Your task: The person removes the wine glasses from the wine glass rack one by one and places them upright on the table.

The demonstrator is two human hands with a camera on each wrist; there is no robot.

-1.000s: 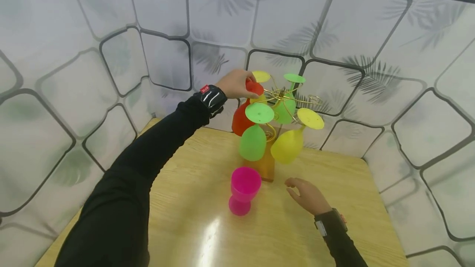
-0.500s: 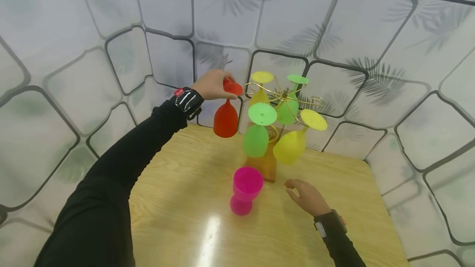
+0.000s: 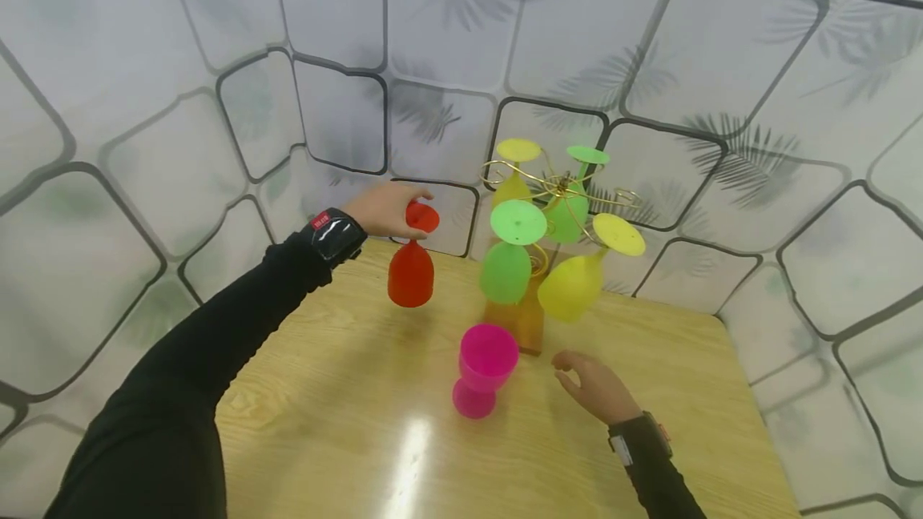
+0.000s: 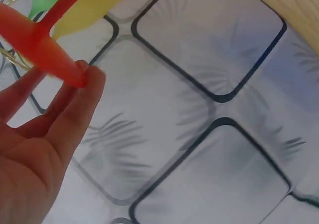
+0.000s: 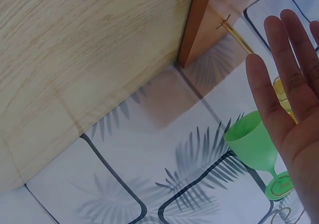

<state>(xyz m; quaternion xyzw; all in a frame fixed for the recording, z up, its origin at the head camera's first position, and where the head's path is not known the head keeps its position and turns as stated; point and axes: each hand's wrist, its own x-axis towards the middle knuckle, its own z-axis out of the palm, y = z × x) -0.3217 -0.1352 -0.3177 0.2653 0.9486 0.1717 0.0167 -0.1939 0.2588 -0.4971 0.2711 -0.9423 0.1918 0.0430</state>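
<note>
In the head view my left hand (image 3: pixel 385 210) pinches the base of a red goblet (image 3: pixel 411 275), which hangs upside down left of the rack, clear of it. The left wrist view shows my fingers at the edge of the red base (image 4: pixel 42 47). Green goblets (image 3: pixel 506 272) and yellow goblets (image 3: pixel 571 287) hang by their bases from a gold wire rack (image 3: pixel 562 184) on a wooden stand (image 3: pixel 531 323). An upright pink goblet (image 3: pixel 488 355) stands in front of it. To the right, my right hand (image 3: pixel 597 387) holds nothing, fingers loosely bent near the tabletop.
The wooden table (image 3: pixel 310 423) reaches patterned cloth walls (image 3: pixel 339 114) at the back and both sides. A bright reflection lies on the tabletop in front of the pink goblet. In the right wrist view a green goblet (image 5: pixel 254 144) hangs beyond my right hand.
My left hand has carried the red goblet from the rack's left side to the left and lower, away from the wire. My right hand stays nearly where it was.
</note>
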